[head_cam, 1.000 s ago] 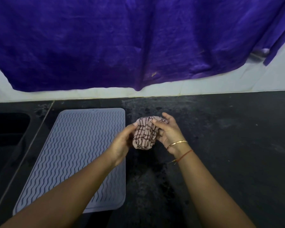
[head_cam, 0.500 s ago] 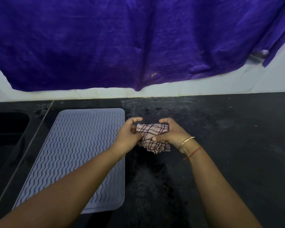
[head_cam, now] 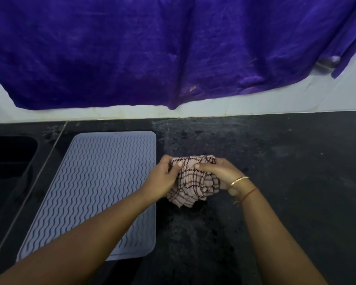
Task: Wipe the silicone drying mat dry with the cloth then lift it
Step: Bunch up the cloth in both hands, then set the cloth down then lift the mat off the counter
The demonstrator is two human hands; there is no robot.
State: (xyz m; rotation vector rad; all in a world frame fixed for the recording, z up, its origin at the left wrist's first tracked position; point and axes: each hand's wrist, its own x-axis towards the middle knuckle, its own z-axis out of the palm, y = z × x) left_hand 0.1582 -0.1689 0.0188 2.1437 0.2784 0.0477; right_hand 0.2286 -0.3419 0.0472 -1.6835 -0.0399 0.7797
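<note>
Silicone drying mat (head_cam: pixel 95 188) flat, left of bunched cloth (head_cam: pixel 193 182), gripped by left hand (head_cam: pixel 163 179), right hand (head_cam: pixel 220 173)

The cloth (head_cam: pixel 193 182) is being loosened from the tight upright bundle of a second ago, with more of it being let hang below. It is being gripped more fully by the left hand (head_cam: pixel 162 179) and covered palm-down by the right hand (head_cam: pixel 218 173).

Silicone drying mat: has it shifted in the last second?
No. The silicone drying mat keeps its far edge equally close to the white wall; left hand and right hand grip only the checked cloth.
</note>
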